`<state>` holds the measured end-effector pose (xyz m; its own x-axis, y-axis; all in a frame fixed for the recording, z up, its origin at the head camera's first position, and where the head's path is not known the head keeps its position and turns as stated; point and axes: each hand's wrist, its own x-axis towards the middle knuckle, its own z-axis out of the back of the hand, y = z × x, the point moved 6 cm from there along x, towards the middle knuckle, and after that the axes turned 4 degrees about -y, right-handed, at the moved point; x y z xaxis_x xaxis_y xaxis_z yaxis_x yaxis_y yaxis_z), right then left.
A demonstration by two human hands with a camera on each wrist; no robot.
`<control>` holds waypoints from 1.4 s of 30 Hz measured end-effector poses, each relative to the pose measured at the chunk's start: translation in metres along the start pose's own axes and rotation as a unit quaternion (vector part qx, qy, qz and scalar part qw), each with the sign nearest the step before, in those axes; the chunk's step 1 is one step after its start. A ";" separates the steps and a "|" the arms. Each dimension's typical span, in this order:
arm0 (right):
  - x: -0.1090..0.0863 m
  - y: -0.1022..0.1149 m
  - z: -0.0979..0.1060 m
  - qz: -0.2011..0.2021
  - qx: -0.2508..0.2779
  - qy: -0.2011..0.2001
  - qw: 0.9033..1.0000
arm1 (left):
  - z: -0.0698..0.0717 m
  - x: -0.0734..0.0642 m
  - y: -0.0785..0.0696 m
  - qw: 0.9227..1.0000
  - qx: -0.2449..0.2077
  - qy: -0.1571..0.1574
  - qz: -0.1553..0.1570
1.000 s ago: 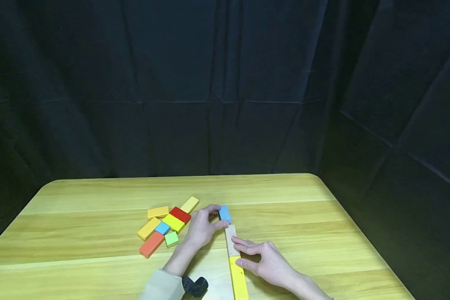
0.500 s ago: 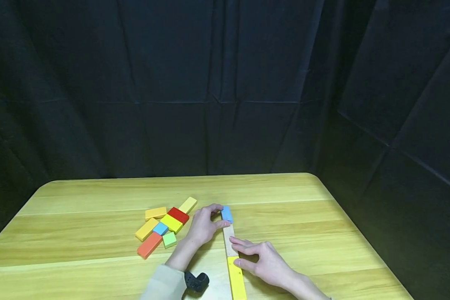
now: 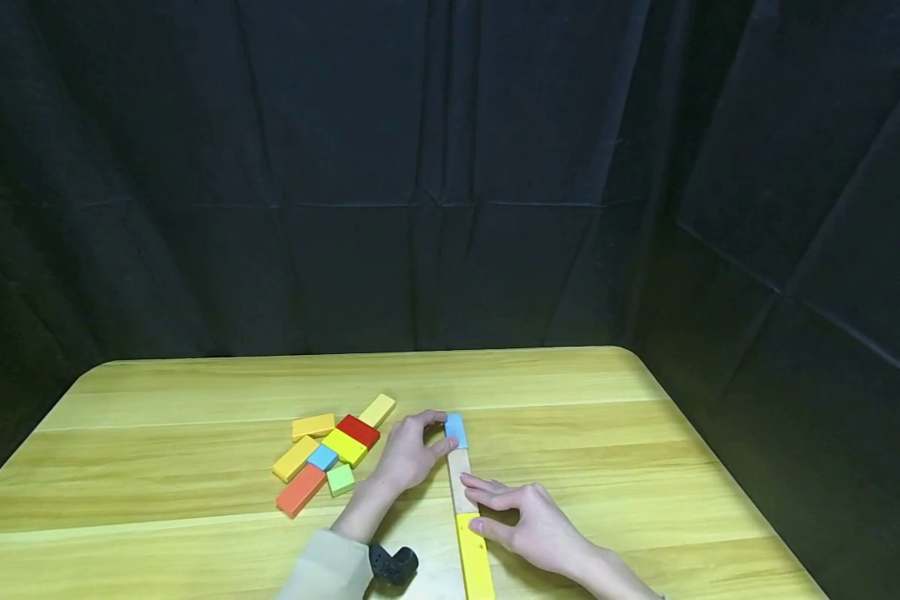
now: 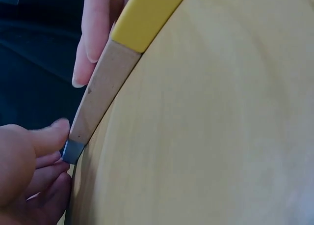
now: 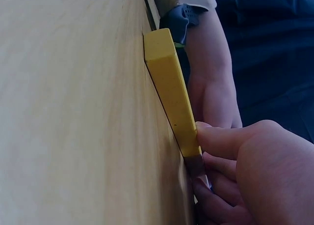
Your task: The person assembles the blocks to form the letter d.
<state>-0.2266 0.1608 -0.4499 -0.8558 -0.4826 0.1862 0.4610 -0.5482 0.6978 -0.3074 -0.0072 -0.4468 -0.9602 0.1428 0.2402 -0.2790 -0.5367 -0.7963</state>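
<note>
Blue block (image 3: 456,431): it lies at the far end of a straight row on the table (image 3: 630,467), right of the scattered pieces, with the plain wooden block (image 3: 461,482) and then the long yellow block (image 3: 476,560) running nearer from it. I judge its alignment to be the relation that matters: its long axis runs near to far, in line with the row, its near end appearing to meet the plain block.

I see the left hand (image 3: 408,454) on its left side, thumb and fingers pinching it, so that grip is taken and clearly the closer one. The right hand (image 3: 528,521) is nearer and to the right; its grip looks released, relaxed fingers resting against the plain block and thumb touching the yellow.

Farther left, I have a cluster including a red block (image 3: 358,430), a green block (image 3: 341,479) and a coral block (image 3: 301,491). A dark curtain (image 3: 345,267) hangs beyond.
</note>
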 end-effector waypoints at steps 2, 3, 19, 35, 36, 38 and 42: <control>0.000 0.000 0.000 0.001 0.004 0.001 1.000 | 0.000 0.000 -0.001 1.000 0.000 -0.008 -0.003; 0.000 0.000 -0.001 0.001 0.005 0.002 1.000 | 0.000 0.000 -0.001 1.000 -0.001 -0.011 -0.002; -0.001 0.004 0.000 0.011 -0.010 0.000 1.000 | 0.000 -0.003 -0.003 1.000 -0.004 -0.012 -0.007; -0.001 0.001 -0.001 0.004 -0.001 -0.003 1.000 | 0.020 -0.026 -0.008 0.998 -0.036 -0.024 -0.035; -0.001 0.001 -0.001 0.004 -0.001 -0.003 1.000 | 0.022 -0.029 -0.009 0.999 -0.033 -0.023 -0.036; -0.001 0.001 -0.001 0.004 -0.001 -0.002 1.000 | 0.025 -0.035 -0.011 0.998 -0.022 -0.021 -0.046; -0.001 0.001 -0.001 0.004 -0.003 0.000 1.000 | 0.030 -0.049 -0.013 0.998 -0.017 -0.011 -0.058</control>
<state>-0.2250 0.1604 -0.4499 -0.8523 -0.4871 0.1907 0.4686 -0.5488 0.6923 -0.2565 -0.0324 -0.4311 -0.9208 0.1839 0.3439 -0.3892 -0.4894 -0.7804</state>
